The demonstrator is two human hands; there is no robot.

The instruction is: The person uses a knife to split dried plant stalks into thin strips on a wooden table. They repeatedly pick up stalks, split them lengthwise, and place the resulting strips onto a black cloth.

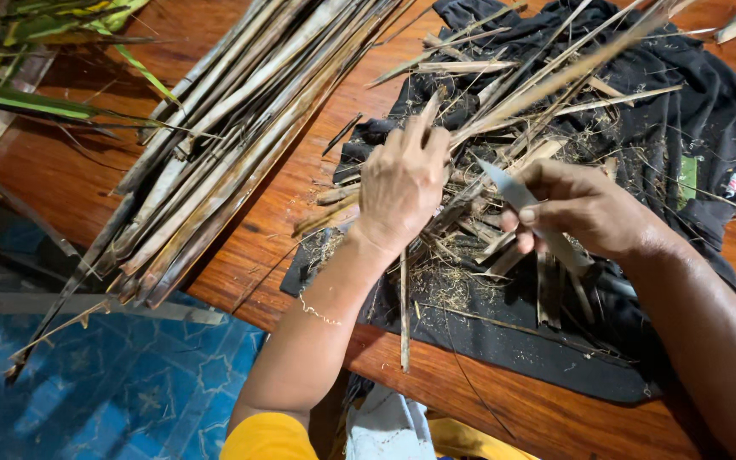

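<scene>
Our left hand (402, 183) pinches a dry leaf strip (555, 81) over the black cloth (709, 111), while our right hand (585, 209) grips the knife (513, 194). We judge it best to keep the strip taut and shave away from our fingers.

I see a glossy reddish wood tabletop (317, 213). On it lies matt black cloth (700, 111), littered with dry fibrous scraps (449, 285). At ten o'clock is a bundle of dull, rough dried leaf strips (223, 145). My right hand (585, 209) grips a smooth grey metal blade (508, 189).
</scene>
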